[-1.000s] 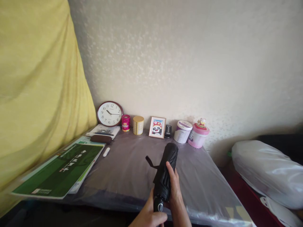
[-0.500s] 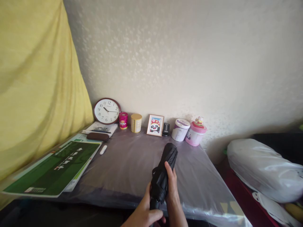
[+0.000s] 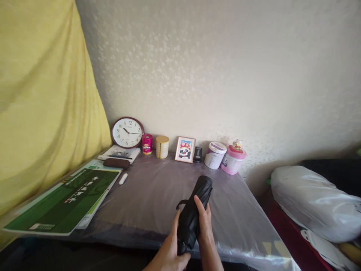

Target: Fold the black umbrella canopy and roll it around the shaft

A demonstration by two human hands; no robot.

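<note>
A folded black umbrella (image 3: 191, 216) is held at a slant over the front of the table, its far end pointing up and to the right. My left hand (image 3: 170, 246) is wrapped round the lower end, with the thumb along its left side. Higher up, my right hand (image 3: 205, 222) grips the umbrella's right side, the thumb lying on the fabric. A loose strap (image 3: 182, 202) sticks out on the left of the umbrella. The fingers beneath the umbrella are mostly hidden.
Along the wall stand a clock (image 3: 128, 132), a pink can (image 3: 147, 144), a yellow-lidded can (image 3: 162, 147), a panda picture frame (image 3: 185, 149) and two tubs. Green book (image 3: 64, 201), brown case (image 3: 116, 163) and white stick-shaped object (image 3: 123, 178) lie left on the table (image 3: 141, 210).
The umbrella has come slightly down and tilts a little more to the right. Its strap now sticks out further on the left. Both hands have shifted slightly and still hold it.
</note>
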